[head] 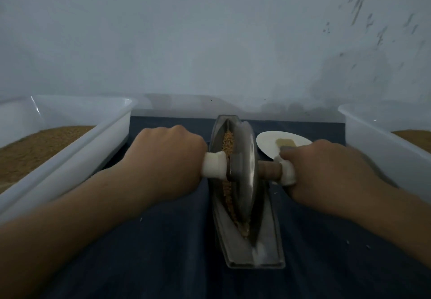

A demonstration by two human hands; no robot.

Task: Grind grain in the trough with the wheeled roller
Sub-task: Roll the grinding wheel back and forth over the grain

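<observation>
Pale wall (210,30) w/ scuffs at rt — dim light, dark cloth (163,252).

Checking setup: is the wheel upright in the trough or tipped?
Upright: the wheel stands on edge in the trough, left hand and right hand gripping its handles.

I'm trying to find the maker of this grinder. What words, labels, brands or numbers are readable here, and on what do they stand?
None readable. The trough, roller, left tub, right tub and plate show no lettering in this dim view. The left hand and right hand grip the roller and cover most of its handles.
</observation>
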